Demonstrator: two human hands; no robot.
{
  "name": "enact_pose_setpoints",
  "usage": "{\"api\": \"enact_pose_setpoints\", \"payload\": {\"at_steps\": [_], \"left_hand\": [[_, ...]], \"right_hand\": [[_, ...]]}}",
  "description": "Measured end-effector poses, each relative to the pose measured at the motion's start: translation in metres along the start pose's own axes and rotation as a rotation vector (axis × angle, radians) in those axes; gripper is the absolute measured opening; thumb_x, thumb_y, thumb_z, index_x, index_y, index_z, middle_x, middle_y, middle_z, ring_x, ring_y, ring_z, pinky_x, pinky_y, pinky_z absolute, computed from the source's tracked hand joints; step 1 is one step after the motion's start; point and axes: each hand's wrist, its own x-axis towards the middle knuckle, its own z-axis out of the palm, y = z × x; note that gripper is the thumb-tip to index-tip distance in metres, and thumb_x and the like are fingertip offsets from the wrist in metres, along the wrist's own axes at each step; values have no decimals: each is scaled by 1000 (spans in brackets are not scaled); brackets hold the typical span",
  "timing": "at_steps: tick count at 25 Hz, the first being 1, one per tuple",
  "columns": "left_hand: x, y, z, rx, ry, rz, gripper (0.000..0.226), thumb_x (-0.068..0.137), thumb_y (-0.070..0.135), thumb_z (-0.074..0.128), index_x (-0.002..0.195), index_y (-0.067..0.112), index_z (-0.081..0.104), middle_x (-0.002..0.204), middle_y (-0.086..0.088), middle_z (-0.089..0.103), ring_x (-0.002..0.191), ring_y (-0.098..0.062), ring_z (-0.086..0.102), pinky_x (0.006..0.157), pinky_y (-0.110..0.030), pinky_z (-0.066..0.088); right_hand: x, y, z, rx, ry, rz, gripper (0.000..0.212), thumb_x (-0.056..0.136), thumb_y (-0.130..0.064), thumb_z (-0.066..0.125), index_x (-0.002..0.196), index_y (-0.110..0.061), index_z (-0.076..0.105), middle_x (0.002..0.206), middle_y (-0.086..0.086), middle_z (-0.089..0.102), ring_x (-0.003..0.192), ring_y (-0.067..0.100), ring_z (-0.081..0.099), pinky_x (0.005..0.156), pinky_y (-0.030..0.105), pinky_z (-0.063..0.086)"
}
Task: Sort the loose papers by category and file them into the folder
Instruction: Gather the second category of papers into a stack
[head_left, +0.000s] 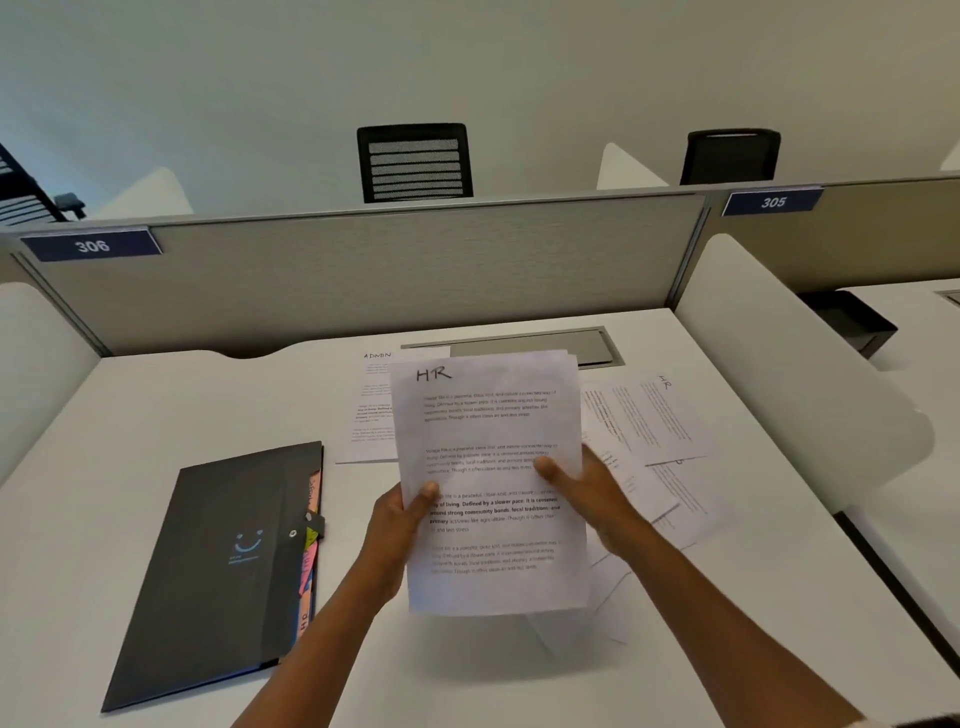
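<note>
HR papers (491, 467) are gripped upright above the desk (156, 405) by both hands, left hand (397, 525) and right hand (592, 499), while the folder (218, 571) is lying closed just leftward, nearer the left.

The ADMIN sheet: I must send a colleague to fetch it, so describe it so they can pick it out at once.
Start at the grey partition behind the white desk. Just below it, flat on the desk, lies the ADMIN sheet, partly hidden behind the HR stack held in both hands. Only it has ADMIN handwritten at the top; the loose papers at right show HR.
</note>
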Motion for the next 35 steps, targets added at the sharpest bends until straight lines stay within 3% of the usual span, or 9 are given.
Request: {"api": "enact_pose_setpoints", "payload": {"at_steps": [5,8,12,15,19,22,26,30,35], "left_hand": [[0,2,7,18,24,53,41,75,37,70,108,13,66,98,-7,76,87,-29,73,71,-40,61],[-2,0,7,32,56,92,34,71,34,72,102,21,67,92,1,77,82,-22,74,67,-32,60],[-6,-11,-4,74,36,103,38,68,39,77,102,25,69,97,2,76,91,-22,71,77,-36,61],[-8,-24,-11,166,33,102,31,79,16,78,104,31,68,99,2,74,98,-18,69,82,-38,60],[-11,-28,-11,214,80,133,29,90,9,67,106,33,64,97,8,74,96,-8,68,85,-34,58],[-10,-18,-3,158,143,179,26,91,9,65,105,31,62,103,2,71,97,-16,67,83,-34,58],[-5,-9,3,144,189,266,32,91,7,64,107,34,59,104,4,67,97,-13,65,80,-24,57],[-2,-24,2,275,177,256,36,90,7,65,118,28,56,104,4,65,98,-12,63,83,-28,56],[-2,-35,8,391,261,254,11,96,19,57,106,19,62,94,1,67,88,-21,67,70,-23,56]], "right_hand": [[-15,16,24,139,65,-67,51,65,-46,80,107,-20,67,100,1,74,91,22,72,77,40,61],[-18,14,28,181,78,-189,46,72,-40,76,111,-19,64,100,2,73,86,22,73,70,38,62],[-15,22,22,147,94,-228,31,82,-31,74,110,-24,63,99,0,72,88,24,72,72,40,62],[-19,34,23,109,96,-214,31,83,-22,75,111,-24,63,102,1,70,94,21,69,75,37,62],[-22,42,24,33,97,-264,28,84,-32,72,110,-29,63,101,-1,71,95,20,69,78,38,61],[-22,31,28,64,126,-270,25,85,-35,70,108,-28,64,98,-1,71,89,21,70,74,40,62],[-25,26,28,65,150,-328,33,85,-29,70,117,-22,63,102,-3,70,93,17,69,77,27,60],[-30,43,32,-62,144,-324,23,89,-24,68,109,-34,61,97,-14,67,95,16,68,70,16,57],[-34,52,42,-216,222,-415,30,91,-39,56,118,-26,58,108,-8,64,104,14,64,85,30,58]]}}
